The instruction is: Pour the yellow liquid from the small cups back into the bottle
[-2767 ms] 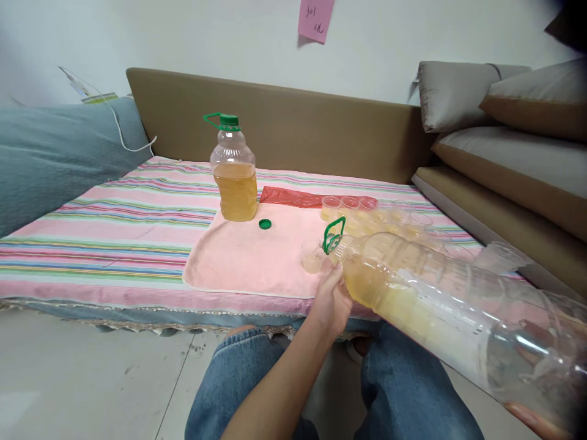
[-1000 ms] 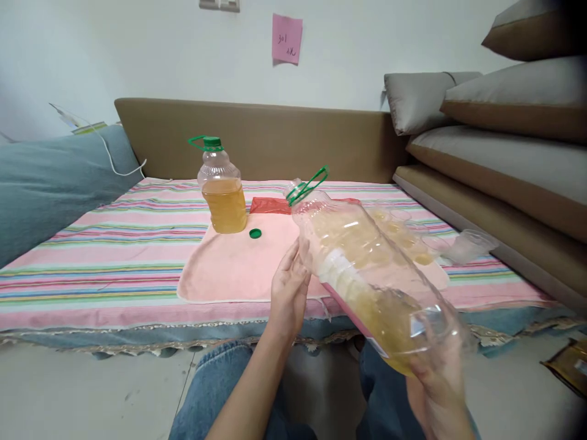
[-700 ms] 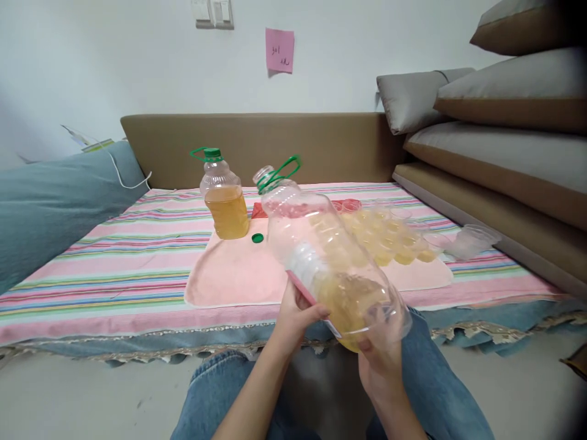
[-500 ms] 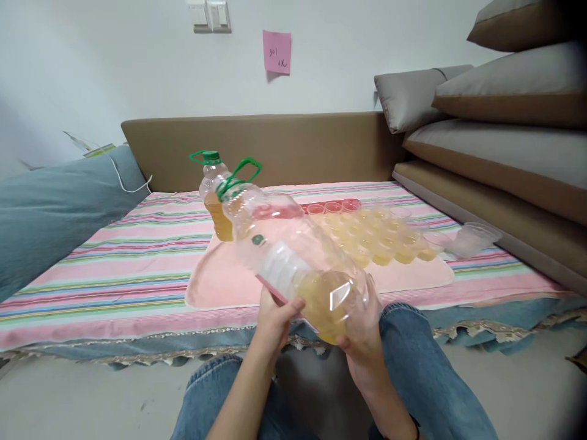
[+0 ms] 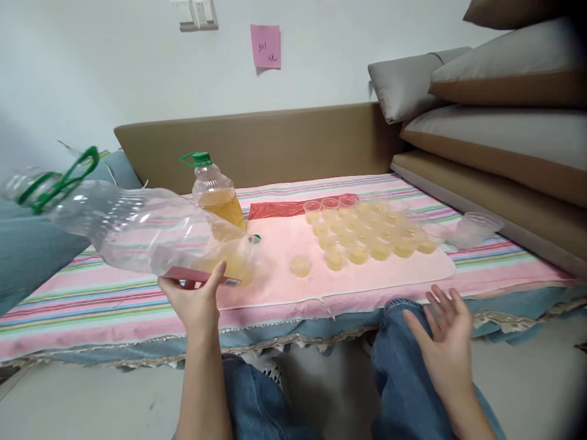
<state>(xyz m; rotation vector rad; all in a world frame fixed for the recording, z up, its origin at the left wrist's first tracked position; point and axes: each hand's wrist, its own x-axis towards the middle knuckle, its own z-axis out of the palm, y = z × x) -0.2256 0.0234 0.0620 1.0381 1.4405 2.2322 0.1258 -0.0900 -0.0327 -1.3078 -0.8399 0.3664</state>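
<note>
My left hand (image 5: 195,299) grips a large clear plastic bottle (image 5: 151,226) near its base. The bottle is tilted far over to the left, uncapped at the neck, with a green carry handle and a little yellow liquid at its bottom end. Over my right knee, my right hand (image 5: 443,336) is empty with its fingers spread. Several clear plastic cups (image 5: 367,235) of yellow liquid stand in rows on a pink mat (image 5: 275,293). One filled cup (image 5: 300,264) stands apart, left of the rows. A green cap (image 5: 255,238) lies on the mat, partly behind the bottle.
Behind the held bottle stands a second bottle (image 5: 220,195), green-capped and partly full. Red plastic film (image 5: 277,210) lies at the mat's back edge. Stacked clear cups (image 5: 474,229) lie to the right, below piled cushions (image 5: 495,134). A blue bolster (image 5: 36,244) is at the left.
The bottle has swung left and tipped lower in my left hand. My right hand has let go of it and moved right, opening. The lone cup now shows.
</note>
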